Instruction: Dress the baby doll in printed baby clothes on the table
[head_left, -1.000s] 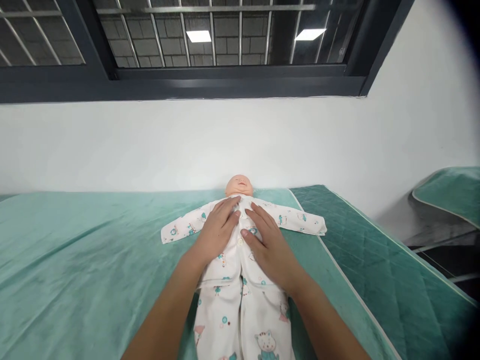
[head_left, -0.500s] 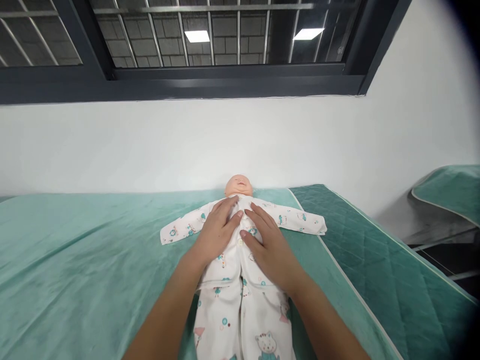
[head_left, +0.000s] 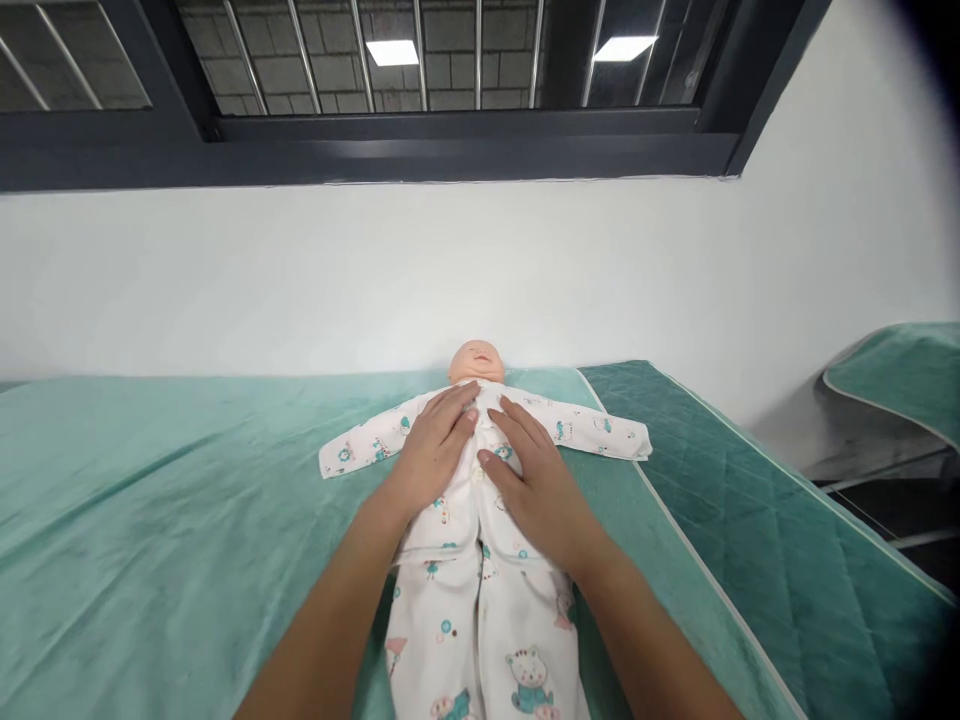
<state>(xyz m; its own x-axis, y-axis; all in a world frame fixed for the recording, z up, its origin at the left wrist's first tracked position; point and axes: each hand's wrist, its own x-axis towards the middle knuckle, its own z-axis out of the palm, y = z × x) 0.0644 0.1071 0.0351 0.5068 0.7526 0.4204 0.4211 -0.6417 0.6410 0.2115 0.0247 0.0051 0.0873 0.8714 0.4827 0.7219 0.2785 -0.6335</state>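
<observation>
A baby doll lies on its back on a green sheet, its head toward the wall. It wears a white printed top with long sleeves spread out to both sides, and white printed trousers below. My left hand rests flat on the left side of the top's chest, fingers pointing toward the doll's neck. On the right side of the chest lies my right hand, its fingers stretched and a little apart. Part of the top's front is hidden beneath both hands.
The light green sheet spreads across the bed, with a darker quilted pad to the right. Behind stands a white wall under a dark-framed barred window. Another green-covered surface juts in at the far right.
The whole view has shifted slightly, so the window and doll sit a little higher. Both hands stay on the doll's chest, with the left fingers slightly closer to the neck opening.
</observation>
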